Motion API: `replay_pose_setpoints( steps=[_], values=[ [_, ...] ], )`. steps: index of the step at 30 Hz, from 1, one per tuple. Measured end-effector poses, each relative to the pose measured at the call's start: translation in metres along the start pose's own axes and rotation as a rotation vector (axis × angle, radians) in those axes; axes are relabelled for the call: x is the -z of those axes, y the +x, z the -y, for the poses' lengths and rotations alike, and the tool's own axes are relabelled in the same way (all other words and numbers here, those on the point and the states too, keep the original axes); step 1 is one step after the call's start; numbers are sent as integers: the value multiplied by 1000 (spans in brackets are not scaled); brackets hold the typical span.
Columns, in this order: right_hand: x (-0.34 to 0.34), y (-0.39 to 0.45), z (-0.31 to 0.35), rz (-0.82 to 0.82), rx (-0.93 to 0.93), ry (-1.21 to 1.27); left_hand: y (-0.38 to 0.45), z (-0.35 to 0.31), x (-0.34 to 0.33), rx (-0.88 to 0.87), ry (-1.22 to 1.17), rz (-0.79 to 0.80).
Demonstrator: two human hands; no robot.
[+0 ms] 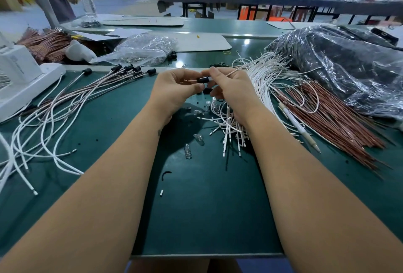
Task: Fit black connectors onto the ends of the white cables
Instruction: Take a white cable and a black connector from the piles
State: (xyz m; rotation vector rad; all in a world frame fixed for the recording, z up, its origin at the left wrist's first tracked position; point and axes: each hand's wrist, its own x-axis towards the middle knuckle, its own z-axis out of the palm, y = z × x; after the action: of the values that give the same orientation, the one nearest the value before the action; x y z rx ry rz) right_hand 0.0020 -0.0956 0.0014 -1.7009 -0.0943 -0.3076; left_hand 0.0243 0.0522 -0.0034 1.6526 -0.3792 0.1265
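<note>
Both hands meet above the middle of the green table [207, 207]. My left hand [174, 89] and my right hand [231, 87] pinch a black connector [202, 80] between their fingertips. A thin pinkish wire [231, 73] runs from the connector up to the right past my right fingers. Another black connector [206, 91] shows just under the hands, partly hidden. A loose heap of white cables [259, 81] lies right of my right hand. Finished cables with black connectors [128, 68] on their ends fan out at the left.
A bundle of brown wires [331, 118] and a pen [298, 126] lie at the right, beside a dark plastic bag [340, 63]. A clear bag [141, 49] sits behind the hands, a white device [19, 76] at the left. Small glass bulbs [188, 150] dot the table.
</note>
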Motion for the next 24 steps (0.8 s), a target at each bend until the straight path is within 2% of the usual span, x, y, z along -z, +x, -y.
replay_pose_setpoints(
  steps=[4, 7, 11, 14, 18, 21, 24],
  values=[
    [-2, -1, -1, 45, 36, -73, -1, -1, -2, -30, 37, -10],
    [-2, -1, -2, 19, 46, -93, -1, 0, -2, -68, 83, 11],
    [-2, 1, -3, -12, 37, -94, 0, 2, 1, -168, 289, -3],
    [-1, 2, -4, -103, 11, -55, 4, 5, 4, -182, 469, -80],
    [7, 3, -2, -296, -41, 187, 11, 13, 17, -70, 802, -300],
    [10, 4, 0, -408, -82, 412, 11, 15, 28, 53, 963, -453],
    [11, 3, 2, -375, -66, 476, 9, 16, 39, 160, 1042, -504]
  ],
)
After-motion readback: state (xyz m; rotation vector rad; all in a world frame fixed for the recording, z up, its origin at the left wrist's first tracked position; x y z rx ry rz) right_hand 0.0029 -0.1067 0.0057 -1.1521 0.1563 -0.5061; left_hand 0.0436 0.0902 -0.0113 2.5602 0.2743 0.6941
